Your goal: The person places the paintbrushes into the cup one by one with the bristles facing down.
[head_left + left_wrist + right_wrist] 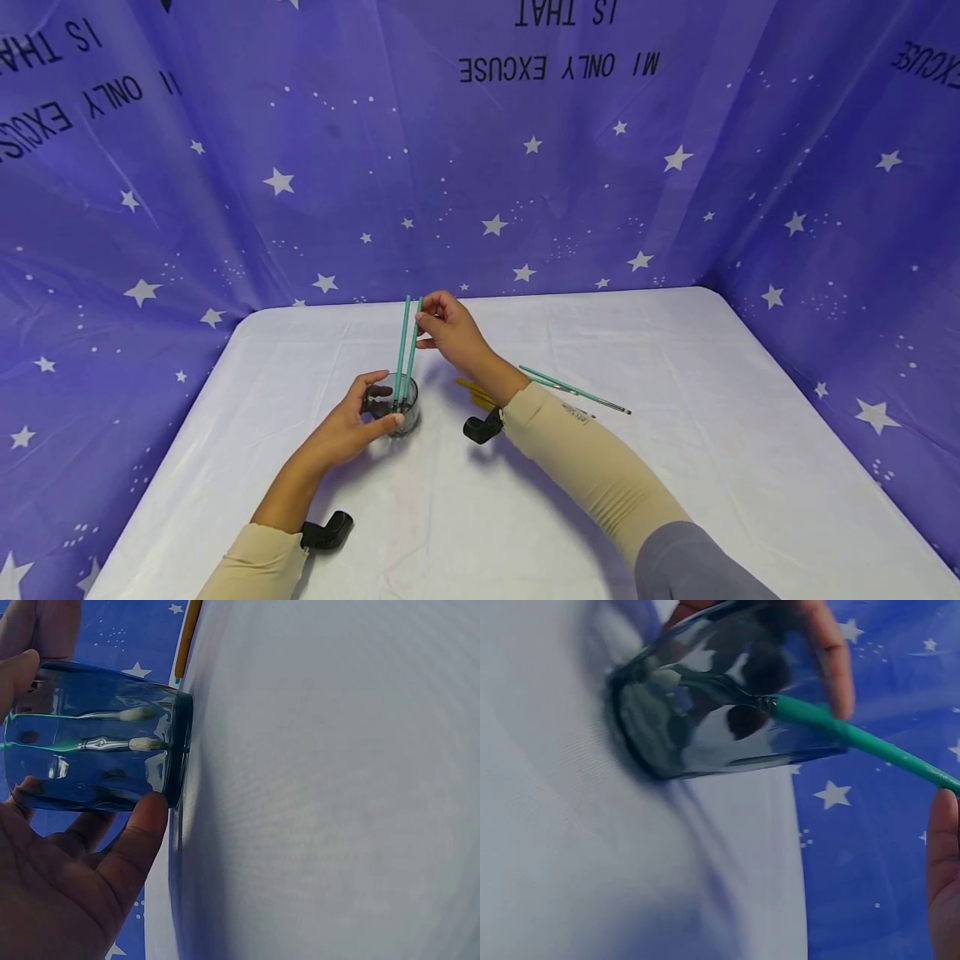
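Observation:
A clear drinking glass stands on the table, and my left hand grips it round the sides with thumb and fingers. Inside lean two teal-handled paintbrushes, bristles down. One paintbrush is pinched near its upper end between the thumb and fingers of my right hand. The other paintbrush rises beside it to the left. Through the glass in the left wrist view, pale bristles and silver ferrules show close to the bottom. The right wrist view catches the green brush handle slanting out of the glass.
Right of the glass, under my right forearm, lie yellow-handled brushes, partly hidden. Teal brushes lie farther right with tips pointing right. White cloth covers the table; a purple star-printed curtain stands behind and at both sides.

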The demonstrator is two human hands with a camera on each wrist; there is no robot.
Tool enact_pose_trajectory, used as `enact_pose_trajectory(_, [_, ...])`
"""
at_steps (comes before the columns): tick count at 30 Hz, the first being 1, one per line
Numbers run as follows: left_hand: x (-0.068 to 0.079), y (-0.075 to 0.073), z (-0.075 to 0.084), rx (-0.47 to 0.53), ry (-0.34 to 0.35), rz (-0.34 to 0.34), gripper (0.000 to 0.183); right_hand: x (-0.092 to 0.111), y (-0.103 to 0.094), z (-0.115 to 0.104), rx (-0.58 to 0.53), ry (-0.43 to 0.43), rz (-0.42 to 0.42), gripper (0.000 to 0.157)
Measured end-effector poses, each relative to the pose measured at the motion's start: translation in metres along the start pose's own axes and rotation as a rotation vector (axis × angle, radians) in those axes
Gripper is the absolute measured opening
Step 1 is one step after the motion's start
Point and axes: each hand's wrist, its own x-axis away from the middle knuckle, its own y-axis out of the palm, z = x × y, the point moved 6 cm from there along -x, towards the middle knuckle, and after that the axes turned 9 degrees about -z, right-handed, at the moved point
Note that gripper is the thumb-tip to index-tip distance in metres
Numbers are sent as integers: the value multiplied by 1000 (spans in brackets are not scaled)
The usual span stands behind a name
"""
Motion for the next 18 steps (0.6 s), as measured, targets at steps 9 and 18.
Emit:
enact_pose_trajectory(9, [-1,0,-1,-13,-16,-3,77,-2,7,9,24,23,-18,19])
enact_pose_trajectory(18, [0,0,2,3,0,6,76,2,-1,22,102,78,-39,21])
